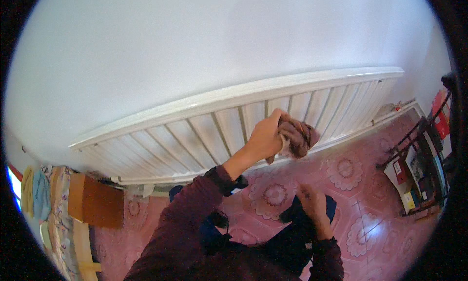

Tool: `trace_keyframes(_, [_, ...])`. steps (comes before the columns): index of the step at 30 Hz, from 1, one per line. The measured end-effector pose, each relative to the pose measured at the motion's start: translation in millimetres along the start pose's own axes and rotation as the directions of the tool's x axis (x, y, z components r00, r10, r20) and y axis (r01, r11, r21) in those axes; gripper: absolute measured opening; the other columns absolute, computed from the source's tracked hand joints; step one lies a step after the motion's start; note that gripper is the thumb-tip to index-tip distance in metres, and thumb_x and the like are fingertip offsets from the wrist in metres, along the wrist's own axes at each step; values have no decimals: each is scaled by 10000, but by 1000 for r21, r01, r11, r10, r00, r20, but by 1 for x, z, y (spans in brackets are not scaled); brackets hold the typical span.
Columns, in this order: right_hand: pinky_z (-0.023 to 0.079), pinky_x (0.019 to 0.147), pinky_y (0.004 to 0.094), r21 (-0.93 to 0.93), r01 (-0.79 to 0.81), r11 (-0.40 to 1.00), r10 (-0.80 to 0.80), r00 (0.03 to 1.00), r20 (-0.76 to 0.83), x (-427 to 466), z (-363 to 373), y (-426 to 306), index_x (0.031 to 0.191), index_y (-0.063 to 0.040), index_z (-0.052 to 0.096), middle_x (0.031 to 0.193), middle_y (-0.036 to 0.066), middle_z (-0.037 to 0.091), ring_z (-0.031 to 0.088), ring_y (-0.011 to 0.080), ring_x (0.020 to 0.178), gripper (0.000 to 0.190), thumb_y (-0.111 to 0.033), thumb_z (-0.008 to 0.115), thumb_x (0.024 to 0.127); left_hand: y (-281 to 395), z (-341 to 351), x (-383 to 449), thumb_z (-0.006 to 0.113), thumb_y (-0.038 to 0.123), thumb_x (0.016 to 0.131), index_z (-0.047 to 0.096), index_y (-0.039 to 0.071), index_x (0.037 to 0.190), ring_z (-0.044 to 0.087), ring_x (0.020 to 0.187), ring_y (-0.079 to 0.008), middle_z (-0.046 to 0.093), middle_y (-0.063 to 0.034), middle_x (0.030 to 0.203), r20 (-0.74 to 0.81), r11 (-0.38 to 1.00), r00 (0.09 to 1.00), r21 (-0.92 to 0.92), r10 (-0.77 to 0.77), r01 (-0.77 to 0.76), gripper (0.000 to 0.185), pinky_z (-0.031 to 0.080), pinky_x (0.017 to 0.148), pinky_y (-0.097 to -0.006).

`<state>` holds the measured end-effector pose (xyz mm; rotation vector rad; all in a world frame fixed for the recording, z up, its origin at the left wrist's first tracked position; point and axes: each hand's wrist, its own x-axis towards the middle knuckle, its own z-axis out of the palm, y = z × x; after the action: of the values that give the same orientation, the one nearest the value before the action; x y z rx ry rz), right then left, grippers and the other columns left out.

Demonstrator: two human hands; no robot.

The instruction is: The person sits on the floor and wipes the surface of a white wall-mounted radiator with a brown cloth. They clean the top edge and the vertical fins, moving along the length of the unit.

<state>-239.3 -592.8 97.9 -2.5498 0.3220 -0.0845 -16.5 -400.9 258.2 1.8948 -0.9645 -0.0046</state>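
Observation:
My left hand (268, 135) grips a bunched brown cloth (298, 136) in front of a white panel radiator (203, 135). Folds of the cloth spill past my fingers on the right, over the radiator's lower half. Whether the cloth touches the metal cannot be told. Lower down, my right hand (310, 200) rests at my dark-trousered knee, with no object seen in it. Its fingers are blurred and point away from me. Vertical grooves run down the radiator's face beneath a rounded top edge.
A pipe (387, 116) runs low along the wall at right. On the right stands a dark-framed rack (416, 171) with boxes. A brown wooden box (97, 200) and a bed with patterned bedding (60, 208) are at left. Pink patterned tiles (343, 171) cover the floor.

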Motion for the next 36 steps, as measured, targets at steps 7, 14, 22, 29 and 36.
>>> trace_keyframes(7, [568,960,417,929,-112,353,-196,962,190,27,37,-67,1553,-24,374,1437,163,581,605,284,1280,597,-309,574,1069,-27,-2,-118,619,91,913,505,6,1305,659,1084,-498,666,-322,1150,214,976,970,-158,-118,153,417,520,921,-502])
trace_keyframes(14, [567,780,356,924,-296,242,-17,951,309,52,40,-144,1212,-13,684,1058,86,714,686,203,951,289,-146,671,955,7,-83,-162,769,328,868,333,58,1585,630,1182,-493,566,-340,1381,295,856,862,451,-411,254,882,534,980,-534])
trace_keyframes(22, [556,877,357,793,244,558,82,935,-346,131,-15,-221,1183,-31,688,1086,99,734,701,216,986,353,-111,692,840,-19,-282,-126,699,367,959,657,73,1270,697,1097,-324,696,-153,1244,-563,542,796,750,222,379,430,552,927,-438])
trace_keyframes(29, [564,842,411,256,614,747,-244,611,-753,174,25,-285,1238,-82,664,1072,128,692,702,351,959,528,-104,834,738,-72,-294,-103,636,380,981,734,53,933,714,769,-343,740,-133,871,-569,469,819,745,76,474,345,566,697,-446])
trace_keyframes(36, [591,785,451,196,573,795,-217,572,-791,189,99,-289,1135,-93,739,1107,128,674,699,359,984,446,-83,860,706,-74,-292,-105,620,392,977,720,61,825,689,693,-333,711,-124,806,-548,432,821,786,158,441,378,547,623,-445])
